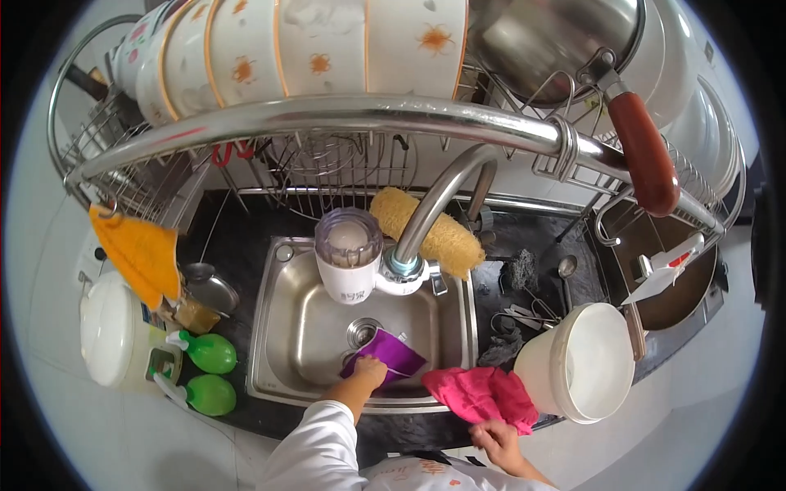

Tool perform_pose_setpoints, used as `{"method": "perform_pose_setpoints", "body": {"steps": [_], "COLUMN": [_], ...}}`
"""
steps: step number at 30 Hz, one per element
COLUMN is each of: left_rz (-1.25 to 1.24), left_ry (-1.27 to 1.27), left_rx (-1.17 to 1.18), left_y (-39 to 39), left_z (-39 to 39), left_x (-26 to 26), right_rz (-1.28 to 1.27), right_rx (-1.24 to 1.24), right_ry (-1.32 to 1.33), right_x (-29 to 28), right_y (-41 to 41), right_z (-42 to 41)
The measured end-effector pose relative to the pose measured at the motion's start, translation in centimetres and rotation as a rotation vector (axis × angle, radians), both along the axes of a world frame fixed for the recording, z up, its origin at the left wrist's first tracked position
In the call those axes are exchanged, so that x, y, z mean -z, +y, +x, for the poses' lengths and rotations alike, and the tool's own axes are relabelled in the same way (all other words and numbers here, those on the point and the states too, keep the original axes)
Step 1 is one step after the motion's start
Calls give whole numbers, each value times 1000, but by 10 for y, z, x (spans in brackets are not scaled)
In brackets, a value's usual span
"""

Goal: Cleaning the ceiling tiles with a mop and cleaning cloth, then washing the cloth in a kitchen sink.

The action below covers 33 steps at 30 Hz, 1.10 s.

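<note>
A purple cloth (pixel 396 356) with a pale edge hangs over the front part of the stainless steel sink (pixel 424 301), close to the drain. My left hand (pixel 369 372) is closed on its near side. At the counter's front edge lies a crumpled pink cloth (pixel 482 393), between the sink and a white plastic bucket (pixel 599 368). My right hand (pixel 498 443), fingers curled, is at the pink cloth's lower edge; whether it grips the fabric is not clear. Above the sink stands a curved metal faucet (pixel 439 196) with a white filter unit (pixel 347 264) fitted to it.
Overhead runs a metal dish rack (pixel 368 113) with bowls (pixel 325 55) and a pan (pixel 552 49), whose red-brown handle (pixel 642 150) juts forward. A loofah (pixel 430 233) lies behind the faucet. Two green spray bottles (pixel 212 354) stand left, below an orange cloth (pixel 138 251).
</note>
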<state>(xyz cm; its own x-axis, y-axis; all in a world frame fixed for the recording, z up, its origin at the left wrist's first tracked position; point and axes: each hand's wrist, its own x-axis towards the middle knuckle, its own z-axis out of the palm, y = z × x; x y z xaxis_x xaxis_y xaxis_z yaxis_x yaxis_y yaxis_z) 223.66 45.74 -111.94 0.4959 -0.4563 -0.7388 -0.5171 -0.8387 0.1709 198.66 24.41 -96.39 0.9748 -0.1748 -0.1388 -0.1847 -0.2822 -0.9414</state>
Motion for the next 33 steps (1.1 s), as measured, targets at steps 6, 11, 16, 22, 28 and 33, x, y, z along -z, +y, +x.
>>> {"method": "perform_pose_setpoints", "body": {"steps": [6, 11, 16, 22, 28, 33], "left_rz": [-98, -220, -1093, -1646, -1788, -1896], "left_ry": [-35, -102, 1003, 1422, 1168, 1147], "left_rx": [41, 129, -944, -1221, -1210, -1313], "left_y": [-4, -4, 31, 53, 75, 76], "left_z": [9, 5, 39, 32, 31, 35], "left_x": [8, -18, -39, -116, -116, -127], "right_rz": [253, 389, 563, 705, 408, 574], "right_rx": [197, 484, 703, 763, 517, 196], "right_ry": [-158, -344, -488, -469, -505, 211], "right_x": [-14, -7, 5, 15, 30, 58], "right_y": [48, 21, -32, -91, -64, 63], "right_z": [119, 207, 305, 369, 341, 276]}}
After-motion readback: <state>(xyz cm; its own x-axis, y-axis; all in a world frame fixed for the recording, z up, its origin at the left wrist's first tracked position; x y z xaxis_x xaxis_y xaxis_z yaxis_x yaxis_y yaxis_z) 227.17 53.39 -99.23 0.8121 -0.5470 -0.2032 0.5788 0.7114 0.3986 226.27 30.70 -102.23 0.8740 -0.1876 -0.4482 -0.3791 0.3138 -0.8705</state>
